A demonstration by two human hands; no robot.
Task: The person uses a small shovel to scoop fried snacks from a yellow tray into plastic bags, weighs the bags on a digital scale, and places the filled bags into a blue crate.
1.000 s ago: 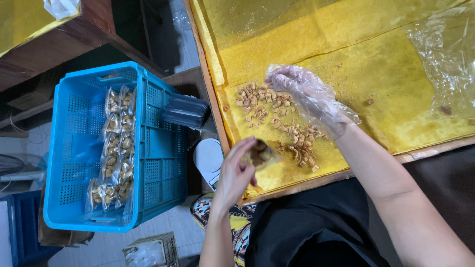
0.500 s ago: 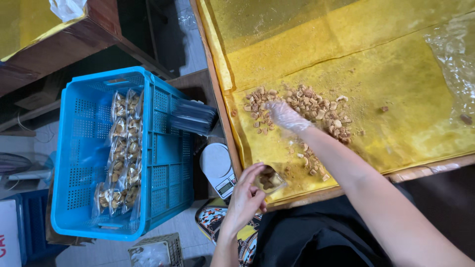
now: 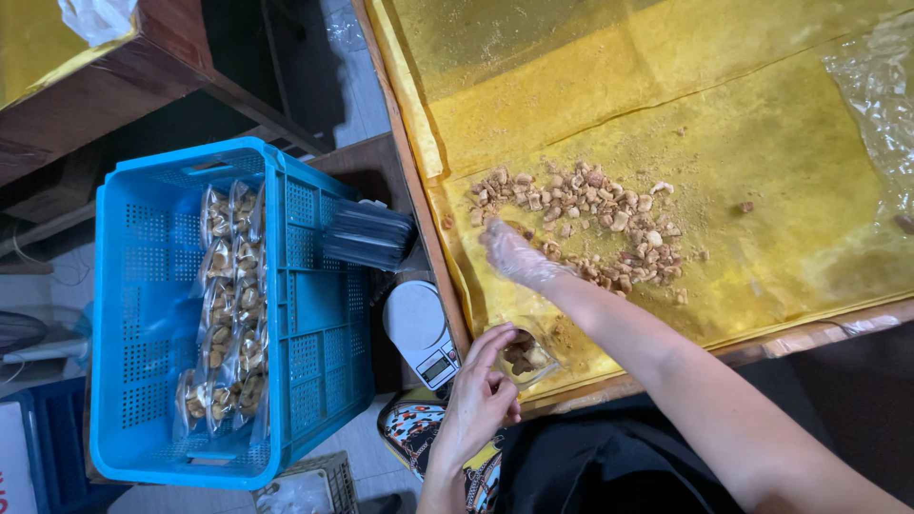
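Note:
My left hand holds a small clear bag partly filled with brown nut pieces at the near edge of the table. My right hand, in a thin clear plastic glove, rests fingers down on the yellow sheet at the left end of a loose pile of nut pieces. Whether the gloved fingers hold any pieces is hidden.
A blue plastic crate to the left holds several filled clear packets. A stack of empty clear bags hangs on its rim. A small white scale sits between crate and table. Crumpled clear plastic lies far right.
My gloved right hand has moved from the pile's far side toward its left, near end. My left hand with the bag stayed at the table's edge. The camera view shifted.

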